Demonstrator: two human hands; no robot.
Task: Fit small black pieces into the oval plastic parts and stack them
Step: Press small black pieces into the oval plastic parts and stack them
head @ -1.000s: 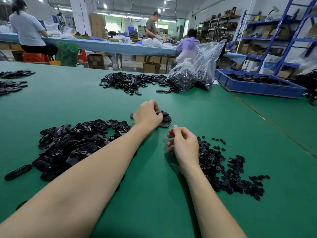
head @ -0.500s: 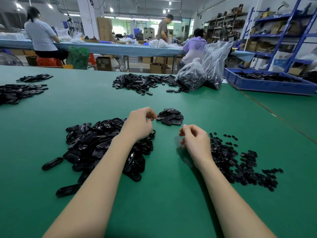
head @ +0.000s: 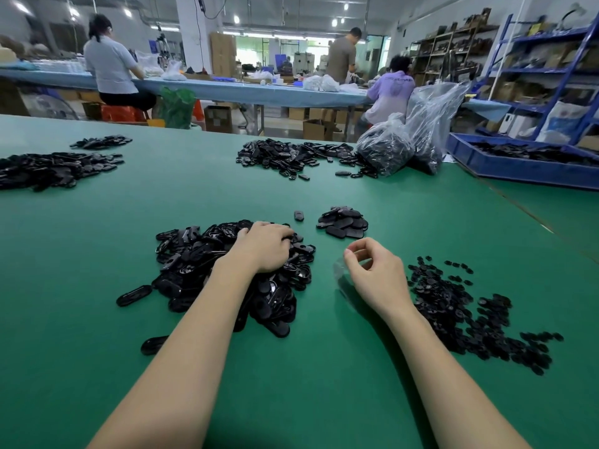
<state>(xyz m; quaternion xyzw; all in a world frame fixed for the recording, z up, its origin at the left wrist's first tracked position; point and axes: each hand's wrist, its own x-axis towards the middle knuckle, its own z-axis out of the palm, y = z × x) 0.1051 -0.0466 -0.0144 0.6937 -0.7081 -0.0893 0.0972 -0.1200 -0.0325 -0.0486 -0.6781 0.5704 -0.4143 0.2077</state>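
Note:
A big heap of black oval plastic parts (head: 194, 264) lies on the green table (head: 97, 254) left of centre. My left hand (head: 265, 246) rests on top of the heap, its fingers curled down into the parts. Beyond it sits a small stack of oval parts (head: 343, 222), with a single part (head: 299, 216) lying just to its left. A spread of small black pieces (head: 453, 306) covers the table on the right. My right hand (head: 372, 273) hovers beside that spread, fingers curled toward the thumb, with nothing visible between them.
Farther back lie another pile of parts (head: 291, 157), two clear plastic bags (head: 385, 147) and a blue tray (head: 518, 166) at the right. More piles (head: 48, 170) sit far left. Three people work at a blue bench (head: 227, 89) behind.
My left hand has drawn back from the small stack and come down on the big heap. The right hand stays beside the small pieces, and its fingers have loosened slightly.

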